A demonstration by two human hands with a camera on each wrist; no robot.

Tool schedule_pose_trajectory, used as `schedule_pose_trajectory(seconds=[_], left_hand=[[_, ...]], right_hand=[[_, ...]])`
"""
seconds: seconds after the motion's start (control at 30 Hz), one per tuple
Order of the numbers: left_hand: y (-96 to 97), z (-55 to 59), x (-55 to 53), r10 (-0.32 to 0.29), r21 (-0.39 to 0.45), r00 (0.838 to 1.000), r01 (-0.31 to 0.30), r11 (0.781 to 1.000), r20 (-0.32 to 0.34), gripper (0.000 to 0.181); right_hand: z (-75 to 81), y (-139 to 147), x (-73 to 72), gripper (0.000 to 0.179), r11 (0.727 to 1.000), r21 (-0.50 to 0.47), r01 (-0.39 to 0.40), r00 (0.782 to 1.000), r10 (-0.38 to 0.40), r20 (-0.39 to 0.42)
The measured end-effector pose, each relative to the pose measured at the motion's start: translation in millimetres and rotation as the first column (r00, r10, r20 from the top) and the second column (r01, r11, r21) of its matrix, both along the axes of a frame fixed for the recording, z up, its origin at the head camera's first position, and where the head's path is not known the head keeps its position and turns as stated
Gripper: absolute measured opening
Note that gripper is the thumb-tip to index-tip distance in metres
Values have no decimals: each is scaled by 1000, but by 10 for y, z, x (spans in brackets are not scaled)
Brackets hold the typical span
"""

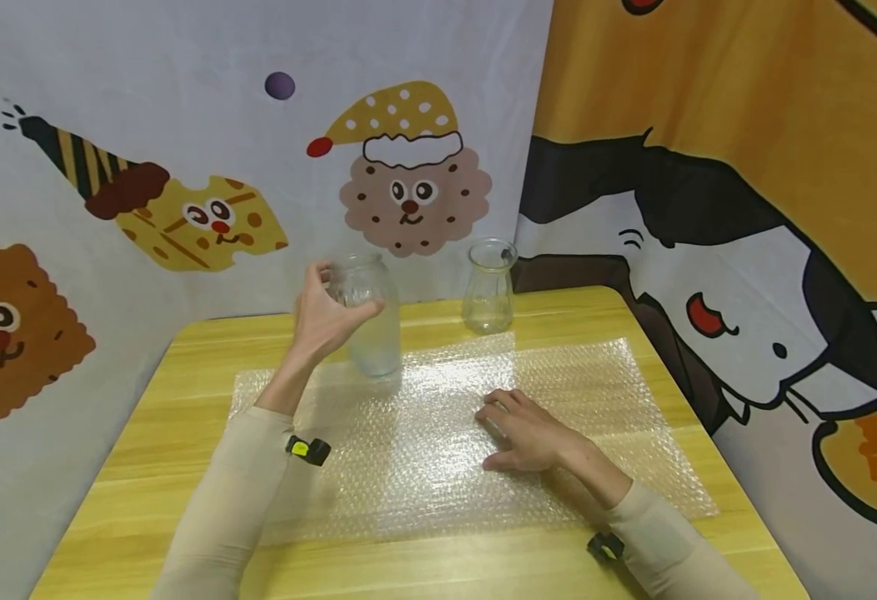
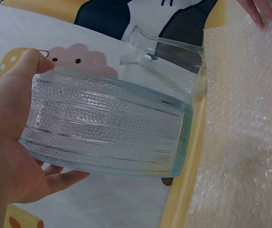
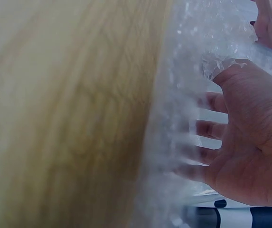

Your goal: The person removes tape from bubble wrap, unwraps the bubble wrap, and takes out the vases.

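My left hand (image 1: pixel 326 318) grips a tall, ribbed clear-glass vase (image 1: pixel 376 337) near its top, thumb on one side and fingers on the other. In the left wrist view the vase's textured wall and thick base (image 2: pixel 186 140) show plainly. It stands upright in the head view, its base overlapping the back of a bubble wrap sheet (image 1: pixel 423 475). My right hand (image 1: pixel 528 433) rests on the middle right of the sheet, palm down with fingers spread. The right wrist view shows its fingertips (image 3: pixel 209 128) against the wrap, holding nothing.
A smaller flared glass vase (image 1: pixel 488 292) stands at the back of the yellow wooden table (image 1: pixel 543 567), just behind the bubble wrap. A cloth printed with cartoon figures (image 1: pixel 416 42) hangs directly behind the table and along its right side.
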State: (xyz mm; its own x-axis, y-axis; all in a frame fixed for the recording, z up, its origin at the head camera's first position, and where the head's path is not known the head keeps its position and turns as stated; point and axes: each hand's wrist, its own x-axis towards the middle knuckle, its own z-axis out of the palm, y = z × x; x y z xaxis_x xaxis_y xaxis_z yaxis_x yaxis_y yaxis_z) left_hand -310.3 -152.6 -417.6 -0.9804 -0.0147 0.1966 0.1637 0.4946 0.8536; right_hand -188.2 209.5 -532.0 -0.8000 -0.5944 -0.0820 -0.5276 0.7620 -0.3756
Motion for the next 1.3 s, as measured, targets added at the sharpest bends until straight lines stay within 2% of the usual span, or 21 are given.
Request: schedule_pose_trajectory(seconds=[0.17,0.4,0.7,0.97,1.3], left_hand=[[133,-43,-147,12,23,998,-10,1000,-66,108],[297,-113,-323,-2,52,993,8,999,-116,105],[460,-327,-528,12,72,986,0,997,-164,107],[607,-500,-627,3,64,983,9,998,-184,105],[755,-588,-696,-9,54,985,18,998,-171,104]], right_hand=[[-4,-5,-6,74,1000,-1,-1,1000,1,7],[1,-4,-3,75,1000,4,3,1000,-3,-1],[13,-13,-6,75,1000,3,1,1000,-1,2],[8,-11,-12,76,1000,13,4,1000,-4,7],[-3,-11,-14,76,1000,9,2,1000,-2,6]])
